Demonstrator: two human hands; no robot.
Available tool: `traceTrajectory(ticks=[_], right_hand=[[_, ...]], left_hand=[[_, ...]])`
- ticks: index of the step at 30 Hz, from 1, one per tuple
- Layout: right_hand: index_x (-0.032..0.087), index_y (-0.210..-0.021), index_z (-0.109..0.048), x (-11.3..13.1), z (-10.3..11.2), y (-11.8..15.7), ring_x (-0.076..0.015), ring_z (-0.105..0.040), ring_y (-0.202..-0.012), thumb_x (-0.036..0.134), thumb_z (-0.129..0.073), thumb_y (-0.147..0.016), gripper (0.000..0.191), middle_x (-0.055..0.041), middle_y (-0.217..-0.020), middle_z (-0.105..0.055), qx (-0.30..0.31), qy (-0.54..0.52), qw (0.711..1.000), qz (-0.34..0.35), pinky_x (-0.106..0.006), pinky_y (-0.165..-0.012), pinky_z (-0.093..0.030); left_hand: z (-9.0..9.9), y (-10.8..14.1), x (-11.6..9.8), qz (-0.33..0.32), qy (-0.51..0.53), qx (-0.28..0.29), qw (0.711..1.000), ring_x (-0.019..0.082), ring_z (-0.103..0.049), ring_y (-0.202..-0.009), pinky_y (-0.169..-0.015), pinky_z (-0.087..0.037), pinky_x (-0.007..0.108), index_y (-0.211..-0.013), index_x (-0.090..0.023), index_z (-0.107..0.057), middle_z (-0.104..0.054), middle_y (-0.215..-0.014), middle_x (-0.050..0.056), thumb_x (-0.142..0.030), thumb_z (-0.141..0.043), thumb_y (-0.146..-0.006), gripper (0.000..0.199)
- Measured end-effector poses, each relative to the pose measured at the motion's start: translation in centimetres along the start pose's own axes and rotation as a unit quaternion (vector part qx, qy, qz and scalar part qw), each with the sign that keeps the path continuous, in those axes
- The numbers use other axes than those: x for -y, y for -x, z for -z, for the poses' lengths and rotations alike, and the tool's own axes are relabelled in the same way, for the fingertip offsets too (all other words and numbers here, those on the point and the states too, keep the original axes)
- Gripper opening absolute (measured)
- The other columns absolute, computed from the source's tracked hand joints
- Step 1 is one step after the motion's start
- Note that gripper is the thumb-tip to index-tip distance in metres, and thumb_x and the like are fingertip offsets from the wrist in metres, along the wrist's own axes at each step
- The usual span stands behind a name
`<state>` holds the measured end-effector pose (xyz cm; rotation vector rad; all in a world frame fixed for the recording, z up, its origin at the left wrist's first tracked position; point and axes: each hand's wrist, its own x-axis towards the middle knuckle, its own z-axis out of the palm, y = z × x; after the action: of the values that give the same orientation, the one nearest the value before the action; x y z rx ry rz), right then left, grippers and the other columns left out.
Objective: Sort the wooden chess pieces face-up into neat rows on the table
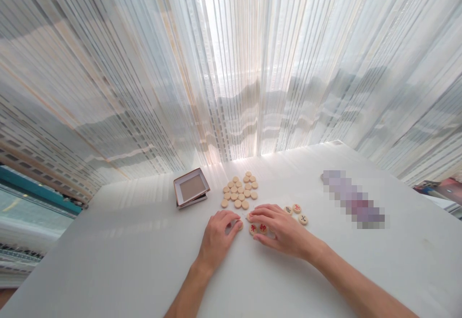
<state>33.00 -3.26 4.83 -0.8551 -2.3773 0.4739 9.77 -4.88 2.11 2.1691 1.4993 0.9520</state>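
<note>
Between the thumb and fingers of my left hand (218, 235) is a round wooden piece (240, 225), partly covered by the fingertips. My right hand (277, 226) arches over a group of pieces, its fingertips at a piece (250, 217) near the middle. Just below those fingers lie two pieces with red characters, one at the left (253, 229) and one beside it (263, 228), close to the right thumb. Beyond my right hand sit a dark-marked piece (288, 210), a red-marked piece (296, 208) and another dark-marked piece (303, 219).
Several blank-faced wooden discs (241, 189) lie clustered on the white table (144, 260) beyond my hands. A shallow open box (192, 186) stands left of them. A blurred-out object (355, 201) lies at the right. Sheer striped curtains (238, 68) hang behind the table.
</note>
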Motion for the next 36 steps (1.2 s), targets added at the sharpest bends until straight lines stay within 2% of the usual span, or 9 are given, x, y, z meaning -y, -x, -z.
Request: traceTrajectory(ticks=[4, 7, 10, 15, 19, 22, 30, 36], right_hand=[[0.028, -0.122, -0.062, 0.0, 0.0, 0.1, -0.0241, -0.058, -0.116, 0.029, -0.066, -0.089, 0.034, -0.0058, -0.117, -0.068, -0.001, 0.001, 1.000, 0.004, -0.041, -0.099, -0.048], [0.027, -0.123, -0.062, 0.1, 0.0, 0.2, -0.0253, -0.057, -0.118, 0.031, -0.066, -0.090, 0.034, -0.0062, -0.119, -0.068, 0.001, 0.002, 1.000, 0.006, -0.042, -0.100, -0.048], [0.027, -0.123, -0.062, 0.1, -0.1, 0.2, -0.0261, -0.057, -0.120, 0.031, -0.067, -0.089, 0.035, -0.0056, -0.119, -0.068, 0.007, 0.005, 1.000, -0.002, -0.042, -0.101, -0.048], [0.027, -0.121, -0.064, 0.2, -0.2, 0.2, -0.0258, -0.056, -0.121, 0.031, -0.067, -0.088, 0.033, -0.0049, -0.119, -0.069, 0.009, 0.012, 1.000, 0.001, -0.041, -0.101, -0.047], [0.026, -0.110, -0.067, 0.2, -0.1, 0.2, -0.0253, -0.055, -0.121, 0.031, -0.068, -0.088, 0.023, -0.0038, -0.118, -0.069, 0.016, 0.012, 1.000, -0.001, -0.041, -0.102, -0.046], [0.025, -0.103, -0.068, 0.2, -0.1, 0.2, -0.0252, -0.055, -0.121, 0.031, -0.068, -0.087, 0.017, -0.0032, -0.118, -0.069, 0.024, 0.011, 1.000, -0.005, -0.042, -0.104, -0.045], [0.024, -0.109, -0.065, 0.4, 0.0, 0.1, -0.0241, -0.055, -0.120, 0.029, -0.067, -0.088, 0.022, -0.0037, -0.119, -0.068, 0.029, -0.003, 1.000, 0.001, -0.041, -0.105, -0.043], [0.023, -0.111, -0.064, 0.3, -0.2, 0.1, -0.0229, -0.058, -0.116, 0.028, -0.066, -0.090, 0.022, -0.0049, -0.119, -0.068, 0.040, -0.013, 0.999, 0.006, -0.044, -0.112, -0.035]], left_hand=[[0.5, 0.3, -0.1, 0.012, 0.018, -0.007, 1.000, 0.020, -0.061, -0.079, -0.080, -0.051, 0.036, -0.101, -0.023, -0.065, -0.068, -0.095, 0.005, -0.032, -0.059, -0.092, 0.015], [1.1, 0.5, -0.1, -0.023, 0.029, 0.026, 0.999, 0.021, -0.063, -0.086, -0.084, -0.052, 0.038, -0.102, -0.024, -0.066, -0.068, -0.105, 0.007, -0.030, -0.066, -0.086, 0.016], [1.4, 0.5, 0.0, -0.047, 0.022, 0.033, 0.998, 0.023, -0.063, -0.094, -0.088, -0.051, 0.039, -0.096, -0.024, -0.069, -0.069, -0.103, 0.006, -0.025, -0.064, -0.087, 0.010], [0.9, 0.3, 0.1, -0.042, 0.018, 0.025, 0.999, 0.022, -0.063, -0.096, -0.088, -0.052, 0.038, -0.097, -0.026, -0.071, -0.070, -0.102, 0.005, -0.023, -0.061, -0.090, 0.013], [0.6, 0.3, 0.3, -0.033, 0.027, 0.016, 0.999, 0.022, -0.063, -0.096, -0.083, -0.054, 0.036, -0.102, -0.027, -0.072, -0.070, -0.105, 0.005, -0.023, -0.059, -0.092, 0.017], [0.5, 0.3, 0.3, -0.032, 0.026, 0.006, 0.999, 0.022, -0.063, -0.098, -0.087, -0.053, 0.037, -0.102, -0.027, -0.072, -0.070, -0.105, 0.004, -0.023, -0.059, -0.092, 0.017], [0.2, 0.2, 0.4, -0.039, 0.007, 0.004, 0.999, 0.022, -0.063, -0.099, -0.091, -0.051, 0.038, -0.104, -0.028, -0.071, -0.070, -0.107, 0.003, -0.021, -0.059, -0.092, 0.018], [-0.1, 0.2, 0.3, -0.046, -0.012, 0.001, 0.999, 0.021, -0.062, -0.099, -0.092, -0.050, 0.038, -0.104, -0.028, -0.070, -0.071, -0.107, 0.001, -0.020, -0.061, -0.092, 0.017]])
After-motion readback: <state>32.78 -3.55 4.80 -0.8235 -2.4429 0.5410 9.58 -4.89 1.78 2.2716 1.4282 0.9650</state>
